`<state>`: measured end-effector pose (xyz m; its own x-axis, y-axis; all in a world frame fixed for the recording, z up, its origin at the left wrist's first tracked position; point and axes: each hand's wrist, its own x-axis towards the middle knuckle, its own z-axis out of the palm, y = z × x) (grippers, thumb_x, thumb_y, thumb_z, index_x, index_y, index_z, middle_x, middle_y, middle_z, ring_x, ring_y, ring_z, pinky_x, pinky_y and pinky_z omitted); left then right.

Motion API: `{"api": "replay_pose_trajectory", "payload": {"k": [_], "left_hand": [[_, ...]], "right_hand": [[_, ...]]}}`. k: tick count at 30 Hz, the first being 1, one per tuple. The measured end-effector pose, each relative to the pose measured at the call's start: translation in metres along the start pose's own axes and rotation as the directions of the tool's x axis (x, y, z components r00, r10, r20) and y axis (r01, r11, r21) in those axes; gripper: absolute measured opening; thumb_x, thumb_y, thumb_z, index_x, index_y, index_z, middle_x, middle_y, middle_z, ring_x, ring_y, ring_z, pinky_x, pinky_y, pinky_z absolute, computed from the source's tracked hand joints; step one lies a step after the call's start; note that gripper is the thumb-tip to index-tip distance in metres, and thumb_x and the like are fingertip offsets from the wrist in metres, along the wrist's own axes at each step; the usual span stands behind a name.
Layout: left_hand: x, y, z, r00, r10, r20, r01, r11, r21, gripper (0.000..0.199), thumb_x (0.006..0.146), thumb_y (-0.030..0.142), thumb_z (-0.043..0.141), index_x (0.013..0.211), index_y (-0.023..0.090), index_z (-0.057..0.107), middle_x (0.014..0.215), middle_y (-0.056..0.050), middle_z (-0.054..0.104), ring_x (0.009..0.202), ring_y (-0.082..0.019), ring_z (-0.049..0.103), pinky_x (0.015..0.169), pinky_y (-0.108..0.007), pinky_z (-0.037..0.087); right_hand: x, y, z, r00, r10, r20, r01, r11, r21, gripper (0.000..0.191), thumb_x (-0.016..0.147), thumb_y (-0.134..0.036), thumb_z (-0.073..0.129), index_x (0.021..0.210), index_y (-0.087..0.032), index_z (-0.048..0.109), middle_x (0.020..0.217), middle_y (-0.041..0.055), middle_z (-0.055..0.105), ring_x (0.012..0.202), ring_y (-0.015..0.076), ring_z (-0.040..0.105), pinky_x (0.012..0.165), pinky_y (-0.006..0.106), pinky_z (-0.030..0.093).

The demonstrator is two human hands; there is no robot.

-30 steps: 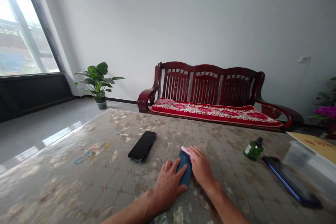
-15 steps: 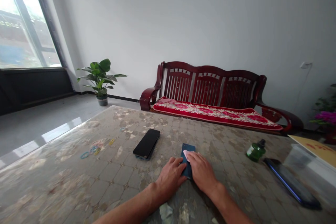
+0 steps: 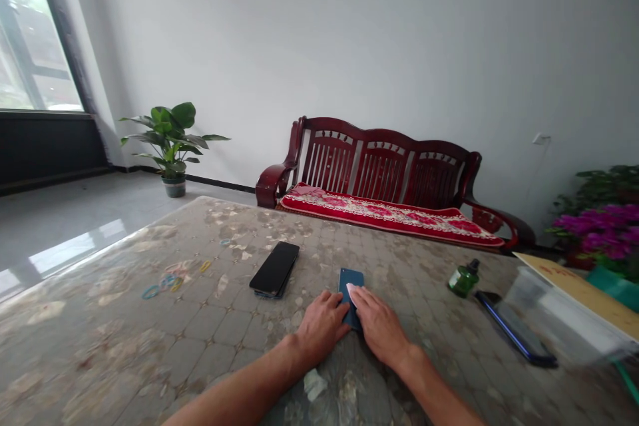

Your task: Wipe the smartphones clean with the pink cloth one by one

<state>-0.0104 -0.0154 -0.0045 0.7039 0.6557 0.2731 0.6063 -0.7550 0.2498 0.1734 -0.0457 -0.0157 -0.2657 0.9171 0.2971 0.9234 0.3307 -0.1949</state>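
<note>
A blue phone (image 3: pixel 352 277) lies flat on the patterned tabletop, partly covered by both hands. My left hand (image 3: pixel 322 325) grips its left side, fingertips on the surface and thumb by the near edge. Under the fingers of my right hand (image 3: pixel 380 325) is a small pink cloth (image 3: pixel 351 290), pressed against the phone's surface; most of the cloth is hidden. To the left lies a black phone (image 3: pixel 275 267) on top of another flat, bluish thing. A crumpled pale scrap (image 3: pixel 314 384) sits near my left forearm.
On the right stand a green bottle (image 3: pixel 464 279), a dark phone with a blue edge (image 3: pixel 516 329) and a clear plastic box (image 3: pixel 544 309) with a tan folder (image 3: pixel 574 279) above it. Coloured bands (image 3: pixel 170 279) lie at left. Beyond the table is a wooden bench (image 3: pixel 384 166).
The view has turned a little to the right, so things appear shifted left. Both hands stay on the blue phone, the right one still with the pink cloth.
</note>
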Motion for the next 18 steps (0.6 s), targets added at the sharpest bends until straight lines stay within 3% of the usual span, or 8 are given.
{"api": "replay_pose_trajectory", "payload": {"k": [5,10,18], "left_hand": [[0.003,0.004,-0.007,0.999,-0.013,0.049,0.012,1.000,0.018,0.015,0.094,0.031,0.062,0.101,0.020,0.067,0.111,-0.007,0.066,0.102,-0.025,0.058,0.092,-0.035,0.046],[0.004,0.006,-0.013,0.996,-0.018,0.089,0.014,0.999,0.040,0.017,0.092,0.034,0.064,0.102,0.020,0.067,0.109,-0.007,0.066,0.101,-0.025,0.059,0.092,-0.035,0.046],[0.001,0.002,-0.009,0.997,-0.040,0.064,0.042,0.999,-0.029,0.024,0.089,0.035,0.068,0.108,0.020,0.067,0.115,-0.006,0.065,0.106,-0.026,0.058,0.097,-0.037,0.046]], "right_hand": [[0.018,-0.003,-0.006,0.988,0.111,0.106,-0.105,0.992,-0.067,0.053,0.093,-0.013,0.032,0.143,-0.014,0.050,0.144,0.0110,0.053,0.134,0.0243,0.048,0.115,0.041,0.033],[0.049,0.002,-0.007,0.977,0.189,0.101,-0.180,0.979,-0.094,0.052,0.093,-0.012,0.030,0.140,-0.008,0.052,0.143,0.0145,0.054,0.134,0.0220,0.048,0.114,0.036,0.035],[0.012,0.000,-0.002,0.995,0.067,0.079,-0.058,0.992,-0.111,0.052,0.094,-0.012,0.030,0.143,-0.015,0.050,0.145,0.0099,0.052,0.133,0.0206,0.048,0.115,0.037,0.033]]}}
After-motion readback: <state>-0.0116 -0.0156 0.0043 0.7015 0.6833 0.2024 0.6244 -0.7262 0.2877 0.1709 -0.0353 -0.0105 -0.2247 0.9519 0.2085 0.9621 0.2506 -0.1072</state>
